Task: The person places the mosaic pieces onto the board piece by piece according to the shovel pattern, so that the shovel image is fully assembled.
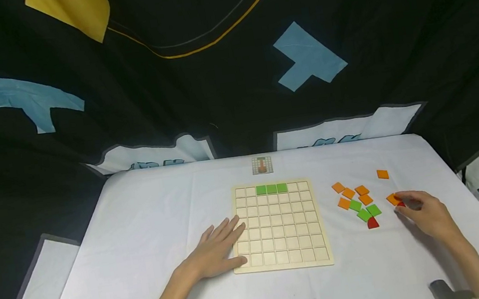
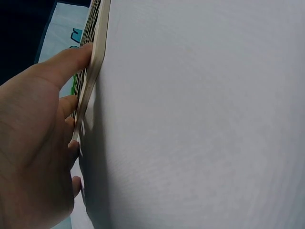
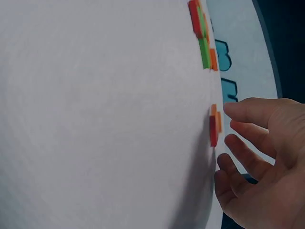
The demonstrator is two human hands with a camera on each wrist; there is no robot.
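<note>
A light wooden grid board (image 1: 279, 231) lies on the white table, with a row of three green square tiles (image 1: 271, 188) in its top row. My left hand (image 1: 214, 252) rests spread along the board's left edge, its thumb near the lower left corner. In the left wrist view the thumb (image 2: 71, 64) lies over the board's rim (image 2: 98, 52). On the right, my right hand (image 1: 427, 213) hovers by an orange tile (image 1: 393, 199) and a red piece (image 1: 400, 204). The right wrist view shows its fingers loosely bent and apart, close to the red piece (image 3: 213, 131), holding nothing.
Between board and right hand lie several orange tiles (image 1: 348, 193), some green tiles (image 1: 363, 214) and a red rounded piece (image 1: 373, 223). One orange tile (image 1: 382, 174) sits apart farther back. A small picture card (image 1: 262, 165) lies behind the board on the white tabletop (image 1: 148, 217).
</note>
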